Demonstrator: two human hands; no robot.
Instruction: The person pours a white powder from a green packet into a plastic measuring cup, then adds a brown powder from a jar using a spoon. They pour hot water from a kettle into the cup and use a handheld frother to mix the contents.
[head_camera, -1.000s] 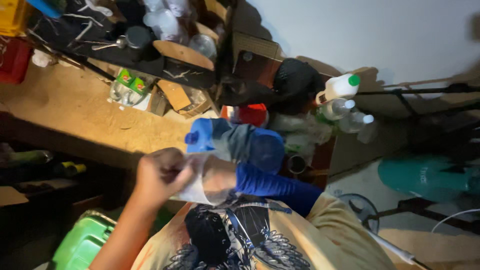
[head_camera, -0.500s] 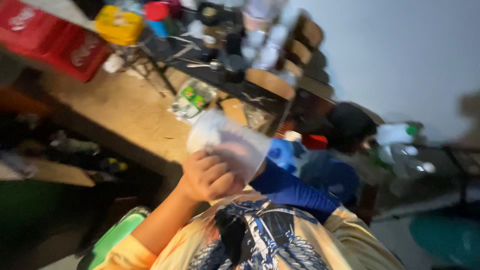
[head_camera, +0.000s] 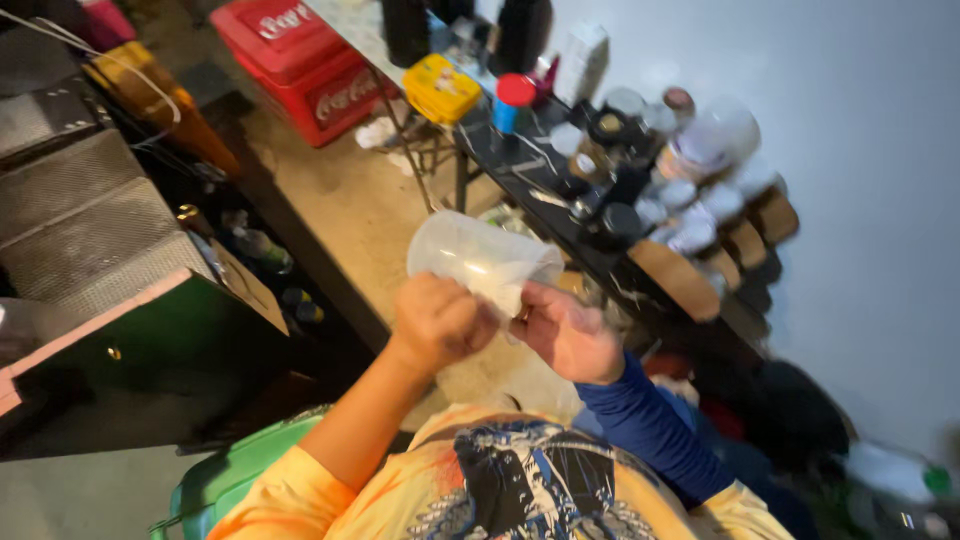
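A grey wall (head_camera: 860, 150) fills the right side of the view, and a bare concrete floor (head_camera: 330, 190) runs down the middle. At left stands a dark metal counter (head_camera: 90, 230) with a green lower panel. A long dark table (head_camera: 600, 240) along the wall is crowded with jars, lids and bottles too blurred to tell apart; a yellow box (head_camera: 441, 88) and a red-capped can (head_camera: 513, 100) sit near its far end. Two red crates (head_camera: 300, 60) rest on the floor beyond it. A green plastic stool (head_camera: 235, 475) shows at the bottom edge.

The person, in an orange printed shirt (head_camera: 500, 480), holds a clear plastic cup (head_camera: 480, 260) up in front of the chest, tilted on its side with its mouth toward the left. The left hand (head_camera: 437, 322), on a bare arm, is curled in a fist around the cup's base. The right hand (head_camera: 565, 330), on a blue-sleeved arm, has its fingers closed on the same end, pinching the cup's bottom edge.
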